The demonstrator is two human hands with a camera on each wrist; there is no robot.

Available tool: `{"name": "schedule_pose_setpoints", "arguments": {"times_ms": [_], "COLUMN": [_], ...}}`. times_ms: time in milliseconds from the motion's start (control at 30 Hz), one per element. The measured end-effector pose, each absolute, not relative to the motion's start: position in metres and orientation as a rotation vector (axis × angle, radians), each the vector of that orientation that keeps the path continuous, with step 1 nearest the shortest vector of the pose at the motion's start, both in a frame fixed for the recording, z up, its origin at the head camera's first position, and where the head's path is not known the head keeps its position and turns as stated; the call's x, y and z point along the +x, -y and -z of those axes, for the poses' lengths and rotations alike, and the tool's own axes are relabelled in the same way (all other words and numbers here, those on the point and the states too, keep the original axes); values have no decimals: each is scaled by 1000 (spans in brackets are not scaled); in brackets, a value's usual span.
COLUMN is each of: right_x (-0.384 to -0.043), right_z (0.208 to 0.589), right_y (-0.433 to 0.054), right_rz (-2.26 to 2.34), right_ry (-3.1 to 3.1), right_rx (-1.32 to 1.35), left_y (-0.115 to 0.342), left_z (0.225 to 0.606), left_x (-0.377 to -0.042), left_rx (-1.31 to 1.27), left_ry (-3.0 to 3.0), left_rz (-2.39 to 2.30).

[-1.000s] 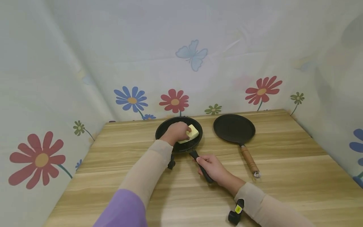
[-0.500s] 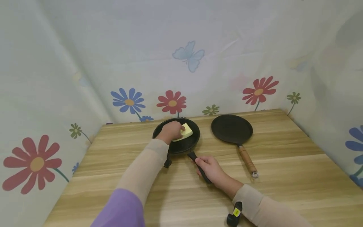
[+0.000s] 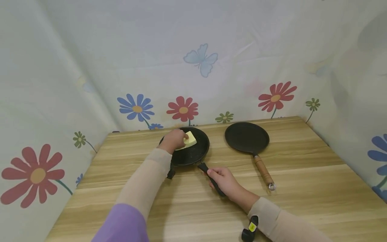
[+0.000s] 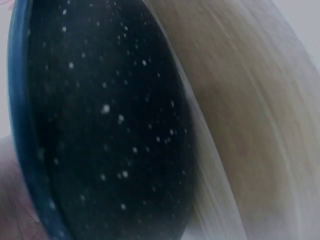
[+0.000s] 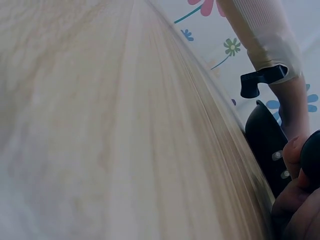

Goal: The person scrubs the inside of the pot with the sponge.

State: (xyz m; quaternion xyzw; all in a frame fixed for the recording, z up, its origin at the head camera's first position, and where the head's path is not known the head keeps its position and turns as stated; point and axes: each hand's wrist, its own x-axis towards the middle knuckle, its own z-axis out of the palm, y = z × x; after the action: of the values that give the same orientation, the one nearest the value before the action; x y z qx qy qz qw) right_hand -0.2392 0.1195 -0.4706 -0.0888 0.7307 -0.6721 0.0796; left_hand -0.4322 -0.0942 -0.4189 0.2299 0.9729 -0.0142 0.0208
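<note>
My left hand pinches a pale yellow sponge against the inside of a round black frying pan. The hand and forearm cover the pan's left edge. My right hand grips the pan's black handle, with the thumb along its top. In the left wrist view the pan's dark surface, with white specks, fills much of the picture, and the sponge cannot be seen. The right wrist view catches the curled fingers around the handle's rounded end, with the pan's side behind them.
A flat black griddle pan with a wooden handle lies to the right on the wood-grain table. Behind and at both sides hangs a white flowered curtain. A small black camera is strapped to my right wrist.
My left hand has slid leftward over the pan with the sponge. The pan's body has shifted slightly left, while my right hand keeps its grip on the handle.
</note>
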Motion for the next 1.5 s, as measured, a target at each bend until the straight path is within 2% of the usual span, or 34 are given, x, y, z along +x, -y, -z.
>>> {"name": "schedule_pose_setpoints", "arguments": {"times_ms": [300, 700, 1100, 1500], "right_x": [-240, -246, -244, -241], "right_z": [472, 472, 469, 465], "right_y": [-117, -117, -112, -108], "right_rz": [1986, 1910, 1925, 1967], "right_ry": [-2189, -2183, -2154, -2221], "right_rx": [-258, -280, -227, -154], "left_y": [99, 93, 65, 86], "left_z": [424, 433, 424, 416], "left_x": [-434, -431, -400, -380], "left_rx": [785, 720, 828, 991], "left_ry": [-3022, -2999, -2904, -2773], "left_rz": [60, -143, -34, -4]}}
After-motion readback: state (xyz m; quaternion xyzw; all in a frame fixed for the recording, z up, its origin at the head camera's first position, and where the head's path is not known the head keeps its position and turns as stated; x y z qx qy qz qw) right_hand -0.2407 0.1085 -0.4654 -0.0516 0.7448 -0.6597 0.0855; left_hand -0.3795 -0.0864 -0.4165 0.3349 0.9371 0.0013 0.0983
